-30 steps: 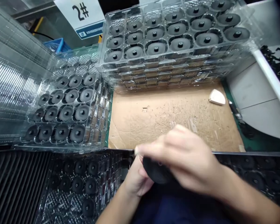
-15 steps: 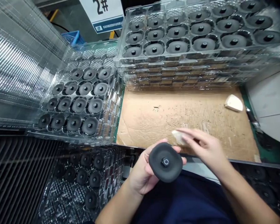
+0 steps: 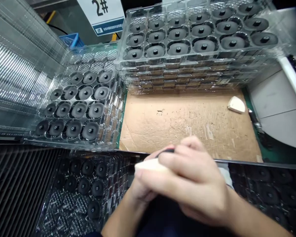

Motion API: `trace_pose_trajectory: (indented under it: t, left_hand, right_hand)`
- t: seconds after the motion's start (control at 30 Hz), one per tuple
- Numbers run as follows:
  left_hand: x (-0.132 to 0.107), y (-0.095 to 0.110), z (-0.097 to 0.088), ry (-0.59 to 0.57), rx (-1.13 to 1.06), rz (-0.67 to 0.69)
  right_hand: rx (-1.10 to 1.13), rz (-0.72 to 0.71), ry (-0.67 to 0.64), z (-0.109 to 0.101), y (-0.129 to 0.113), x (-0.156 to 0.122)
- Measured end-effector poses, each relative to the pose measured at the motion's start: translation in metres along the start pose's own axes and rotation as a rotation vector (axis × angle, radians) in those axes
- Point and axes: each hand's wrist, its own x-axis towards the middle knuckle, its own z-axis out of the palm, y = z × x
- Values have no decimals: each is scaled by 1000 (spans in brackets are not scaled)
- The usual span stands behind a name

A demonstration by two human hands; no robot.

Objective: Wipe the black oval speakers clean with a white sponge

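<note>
In the head view, my left hand (image 3: 140, 191) is closed round a black rounded-square disc (image 3: 166, 151), of which only a thin edge shows. My right hand (image 3: 197, 184) lies over it, slightly blurred, fingers bent round a white sponge-like pad (image 3: 151, 164). The pad is at the disc; how much of it touches is hidden. Another white wedge-shaped pad (image 3: 236, 104) rests on the right of the cardboard sheet (image 3: 148, 128).
Clear plastic trays (image 3: 148, 62) of black discs are stacked behind the cardboard. More stand at left (image 3: 106, 131) and, lower down, by the dark ribbed stack (image 3: 12, 184). A handled tool (image 3: 255, 120) lies at right. A "2#" sign (image 3: 101, 14) hangs behind.
My right hand has moved left and down, bringing the white pad from above the cardboard onto the disc. The disc was fully visible before; now the right hand covers most of it.
</note>
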Motion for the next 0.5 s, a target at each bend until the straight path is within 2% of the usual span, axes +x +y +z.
trace_pose_trajectory:
  t: [0.03, 0.1, 0.13, 0.2, 0.3, 0.37, 0.43, 0.5]
  left_hand:
    - [1, 0, 1, 0, -3, 34]
    - [4, 1, -1, 9, -31, 106]
    - [5, 2, -2, 20, -56, 136]
    - [6, 3, -5, 31, -104, 153]
    - [4, 5, -6, 5, -136, 148]
    - [3, 5, -2, -7, -149, 137]
    - [2, 4, 3, -11, -154, 128]
    - [2, 1, 8, -6, -151, 126]
  right_hand:
    - [44, 47, 23, 0, 6, -2]
    - [38, 259, 9, 1, 23, -13]
    - [15, 370, -22, 3, 34, -23]
    - [-16, 502, -108, 12, 54, -48]
    - [15, 532, -214, 30, 71, -84]
    - [43, 526, -227, 35, 71, -93]
    - [61, 542, -191, 30, 62, -85]
    - [72, 564, -42, 17, 45, -64]
